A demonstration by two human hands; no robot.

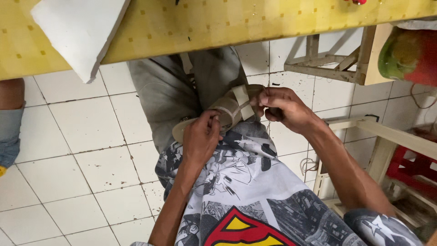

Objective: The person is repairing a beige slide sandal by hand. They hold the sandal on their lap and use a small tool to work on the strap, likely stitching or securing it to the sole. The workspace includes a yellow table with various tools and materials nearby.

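Gripping a Sandal Over the Lap

Holding it low between table edge and knees, the person has a tan sandal [227,111] in both hands. The left hand [200,136] pinches the heel end of the sole, fingers closed tight on it. The right hand [284,107] curls narrow round the toe end beside the pale cross strap [243,102]. A steady left-hand grip looks like the key here, letting the right fingertips work finely at the strap. The sandal lies tilted, sole edge thin and light, straps cream against a brown footbed. Above it runs the yellow table [273,18] with a white sheet [79,27] overhanging; white floor tiles [91,136] lie below.
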